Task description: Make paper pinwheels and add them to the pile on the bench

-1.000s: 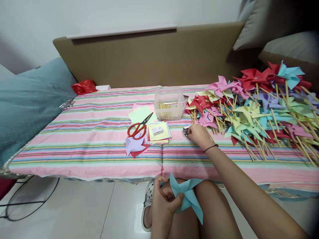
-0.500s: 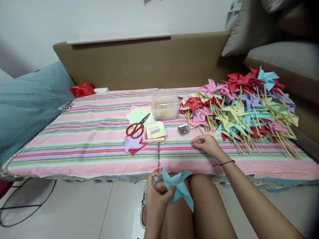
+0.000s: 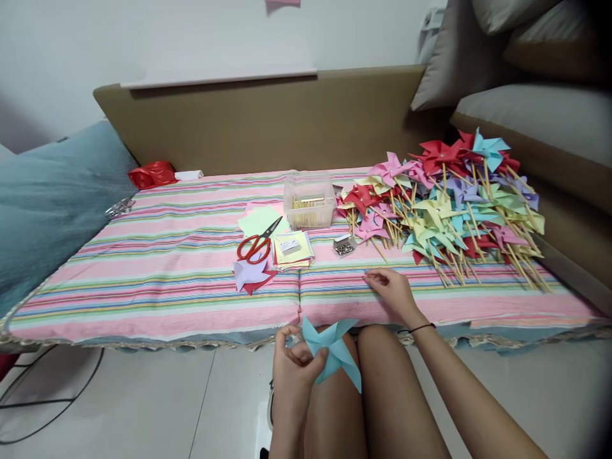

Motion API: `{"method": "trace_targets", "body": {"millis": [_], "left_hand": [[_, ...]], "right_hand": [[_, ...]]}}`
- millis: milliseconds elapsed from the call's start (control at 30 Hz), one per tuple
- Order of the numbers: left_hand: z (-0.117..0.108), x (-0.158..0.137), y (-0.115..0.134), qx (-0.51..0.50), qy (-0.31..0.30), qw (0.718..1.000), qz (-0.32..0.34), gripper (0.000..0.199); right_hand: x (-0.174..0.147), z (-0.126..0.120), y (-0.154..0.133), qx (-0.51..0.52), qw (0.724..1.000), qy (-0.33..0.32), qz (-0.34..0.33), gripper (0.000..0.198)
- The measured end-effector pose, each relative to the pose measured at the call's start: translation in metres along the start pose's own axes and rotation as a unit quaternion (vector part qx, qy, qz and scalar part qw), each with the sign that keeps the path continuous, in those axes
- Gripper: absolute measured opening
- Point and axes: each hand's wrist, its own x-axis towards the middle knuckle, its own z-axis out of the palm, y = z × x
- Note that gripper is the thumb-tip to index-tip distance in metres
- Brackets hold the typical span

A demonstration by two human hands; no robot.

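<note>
Low in front of my knees, my left hand (image 3: 295,366) pinches a blue paper pinwheel (image 3: 333,349) near its centre, the thumb lying on the paper. The pinwheel's blades are folded inward and no stick shows on it. My right hand (image 3: 389,290) hovers over the front part of the striped cloth, fingertips pressed together. A tiny item may be in that pinch, too small to name. Beyond it lies a small open packet of metal pins (image 3: 344,247). Farther right is a heap of finished paper pinwheels on sticks (image 3: 440,210).
Red-handled scissors (image 3: 255,247) lie on paper sheets beside a stack of square paper (image 3: 291,250). Behind them stands a clear plastic box (image 3: 310,201) with wooden sticks. A red plastic bag (image 3: 152,174) sits at the back left. Striped cloth (image 3: 167,255) covers the seat.
The whole view has shifted slightly. My right hand has drawn back a little from the pin packet towards me. The blue pinwheel stays in my left hand.
</note>
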Motion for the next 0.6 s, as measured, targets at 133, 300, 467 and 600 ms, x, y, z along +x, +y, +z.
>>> {"method": "trace_targets", "body": {"millis": [133, 300, 467, 600], "left_hand": [[0.001, -0.004, 0.002, -0.002, 0.021, 1.000, 0.014, 0.056], [-0.002, -0.006, 0.003, 0.009, 0.012, 1.000, 0.011, 0.057], [0.006, -0.014, 0.009, -0.007, 0.061, 0.998, 0.032, 0.056], [0.010, -0.019, 0.009, -0.008, 0.070, 0.996, 0.050, 0.055]], "right_hand": [[0.001, 0.008, -0.003, 0.039, 0.999, 0.028, 0.013, 0.019], [-0.005, 0.007, -0.016, 0.145, 0.984, 0.075, 0.073, 0.022], [-0.042, 0.002, -0.046, 0.306, 0.934, 0.100, 0.152, 0.031], [-0.080, -0.003, -0.075, 0.391, 0.898, 0.087, 0.182, 0.032]]}}
